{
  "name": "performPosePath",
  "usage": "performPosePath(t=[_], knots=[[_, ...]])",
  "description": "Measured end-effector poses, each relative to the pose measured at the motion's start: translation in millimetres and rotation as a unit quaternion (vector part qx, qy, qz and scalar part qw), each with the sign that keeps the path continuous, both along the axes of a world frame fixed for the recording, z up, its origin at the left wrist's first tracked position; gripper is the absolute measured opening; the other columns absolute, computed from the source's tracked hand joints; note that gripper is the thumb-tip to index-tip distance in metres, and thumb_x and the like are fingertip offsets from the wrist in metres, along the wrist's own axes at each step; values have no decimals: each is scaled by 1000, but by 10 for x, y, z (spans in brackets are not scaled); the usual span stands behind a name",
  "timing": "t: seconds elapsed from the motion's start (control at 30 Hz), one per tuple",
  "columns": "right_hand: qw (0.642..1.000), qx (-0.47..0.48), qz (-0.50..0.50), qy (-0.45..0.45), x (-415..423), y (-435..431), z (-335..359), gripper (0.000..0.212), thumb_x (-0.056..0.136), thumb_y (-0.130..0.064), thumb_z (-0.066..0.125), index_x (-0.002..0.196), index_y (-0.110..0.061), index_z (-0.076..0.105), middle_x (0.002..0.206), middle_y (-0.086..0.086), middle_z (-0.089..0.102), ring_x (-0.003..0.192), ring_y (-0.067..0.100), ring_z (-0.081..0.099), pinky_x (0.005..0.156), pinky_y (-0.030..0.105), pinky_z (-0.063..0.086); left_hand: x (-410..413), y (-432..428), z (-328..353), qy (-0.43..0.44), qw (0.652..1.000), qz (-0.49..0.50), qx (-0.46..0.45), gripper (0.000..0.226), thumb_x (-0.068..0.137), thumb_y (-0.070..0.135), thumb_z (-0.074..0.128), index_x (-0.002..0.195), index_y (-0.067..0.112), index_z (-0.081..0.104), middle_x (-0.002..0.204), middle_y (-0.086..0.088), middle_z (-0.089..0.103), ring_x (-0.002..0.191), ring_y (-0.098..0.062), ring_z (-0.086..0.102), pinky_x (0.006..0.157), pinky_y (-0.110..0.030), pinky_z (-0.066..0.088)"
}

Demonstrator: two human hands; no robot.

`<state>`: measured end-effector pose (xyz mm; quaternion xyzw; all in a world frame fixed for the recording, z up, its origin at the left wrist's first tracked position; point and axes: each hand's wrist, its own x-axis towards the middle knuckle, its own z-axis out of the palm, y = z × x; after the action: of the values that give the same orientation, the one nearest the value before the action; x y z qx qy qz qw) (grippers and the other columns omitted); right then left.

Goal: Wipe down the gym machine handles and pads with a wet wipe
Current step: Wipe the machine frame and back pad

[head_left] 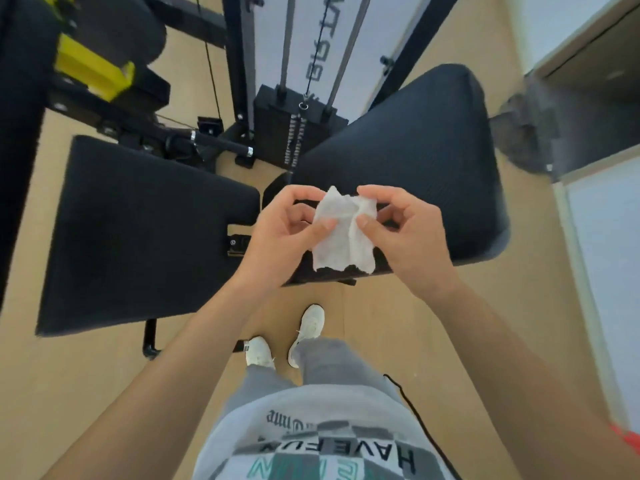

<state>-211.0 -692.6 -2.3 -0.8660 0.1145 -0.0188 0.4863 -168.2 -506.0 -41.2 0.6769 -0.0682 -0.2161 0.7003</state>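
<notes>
Between the left hand (284, 223) and the right hand (398, 226), a wet wipe (341, 233) is pinched at its upper edges, hanging above the pads (415, 150). It is best spread flat before being pressed down.

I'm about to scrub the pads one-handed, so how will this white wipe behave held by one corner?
The wipe looks floppy: it creases and droops below where the left hand and right hand pinch it. Probably light, since pinches alone carry it. Its ragged edge suggests it may tear if dragged hard.
</notes>
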Motion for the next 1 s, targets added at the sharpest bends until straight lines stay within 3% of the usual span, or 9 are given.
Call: performPosePath(t=[0.1,0.27,0.4,0.5,0.6,0.67,0.73,0.83,1.0], knots=[[994,-77,-58,-57,-39,-348,310,33,94,-10,72,124,-21,69,111,-7,68,85,10,66,74,23,59,130,-349,325,-46,999,-20,-12,29,96,15,70,122,12,57,96,-8,73,88,-21,74,76,-40,63],[980,-99,-159,-65,-92,-974,644,35,95,-12,69,127,-26,69,95,-8,68,80,9,65,70,16,54,330,-1022,690,-122,991,-47,-14,16,96,11,71,108,10,61,83,-2,69,79,-17,71,70,-34,62],[971,-141,-188,-46,36,-1459,545,33,90,-12,73,122,-22,72,108,-4,64,77,1,63,71,12,52,496,-1615,666,-146,988,-45,36,9,93,14,73,96,15,65,80,3,69,70,-13,65,66,-26,56],[970,-153,-189,-19,131,-1669,394,36,88,-19,77,123,-23,72,116,-5,56,80,5,60,80,21,54,606,-1936,473,-176,977,-27,119,11,92,24,74,101,26,66,93,10,67,78,-6,64,70,-23,54],[969,-146,-187,-61,89,-1706,340,28,90,-15,76,118,-22,75,117,-8,62,93,2,62,87,21,53,611,-1974,369,-272,949,22,157,25,93,25,74,116,23,67,118,9,57,104,-5,59,90,-26,54],[979,-111,-151,-76,-23,-1676,339,27,94,-12,71,118,-22,76,126,-12,67,111,-3,63,97,15,49,585,-1903,319,-401,904,6,150,24,95,18,72,118,14,72,130,-1,58,121,-16,54,102,-30,47],[991,-76,-88,-59,-145,-1658,306,31,97,-15,69,127,-22,72,138,-13,63,125,-6,57,104,11,43,577,-1829,222,-491,855,-80,147,26,97,15,68,122,10,73,138,-9,60,132,-25,51,110,-34,42],[998,-51,-16,-45,-197,-1686,197,39,98,-16,67,137,-15,64,149,-4,55,138,-1,48,115,17,36,633,-1787,102,-507,830,-165,164,34,101,18,62,134,13,66,150,-9,54,145,-25,43,116,-47,42],[1000,-28,-1,-8,68,-1808,173,41,102,-22,61,143,-19,59,154,-9,49,141,-4,43,117,16,32,932,-1878,115,-542,801,-138,213,34,104,26,57,135,17,66,150,-5,55,147,-29,41,113,-54,40]])
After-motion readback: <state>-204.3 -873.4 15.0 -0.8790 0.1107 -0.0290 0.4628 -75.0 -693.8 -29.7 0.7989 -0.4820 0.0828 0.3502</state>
